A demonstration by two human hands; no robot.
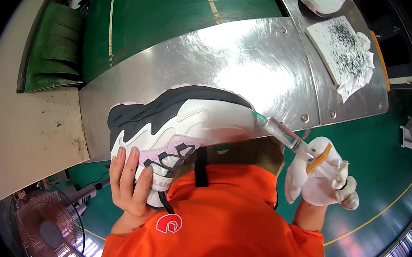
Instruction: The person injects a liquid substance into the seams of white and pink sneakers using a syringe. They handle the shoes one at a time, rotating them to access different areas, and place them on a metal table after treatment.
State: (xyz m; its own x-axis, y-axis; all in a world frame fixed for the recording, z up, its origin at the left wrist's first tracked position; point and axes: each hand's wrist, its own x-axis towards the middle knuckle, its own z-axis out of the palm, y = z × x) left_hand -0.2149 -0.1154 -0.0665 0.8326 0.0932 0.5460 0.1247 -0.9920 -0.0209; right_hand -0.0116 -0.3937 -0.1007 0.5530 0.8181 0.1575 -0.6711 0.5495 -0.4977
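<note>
Sneaker in one hand, syringe in the other, green tip right at the toe

So the chunky sneaker in white, black and pale pink (207, 116) is tipped over on its side, sole turned away from the wearer and toe pointing right. It's at the near edge of a shiny, scuffed steel worktop (183, 59), just in front of a bright orange shirt (237, 216). Can't tell if the metal takes any of its weight.

The bare left hand (130, 193) is clamped on the back end of the sneaker, near the ankle opening, with fingers flat against the upper.

The right hand, in a white glove, (305, 180) has its fingers wrapped around a clear plastic syringe (284, 135). A curved orange-tan piece (319, 158) sits across the rear of the barrel. The tapered green tip (259, 116) is right by the toe edge; can't tell if it's actually touching.

Around that: a white slab speckled with black (335, 44) lies at the upper right, crumpled white material (363, 69) beside it. Another pale shoe (320, 1) is just above. Past the steel there's a green belt with yellowish lines (157, 15), and a dark round fan (49, 232) stands lower left.
</note>
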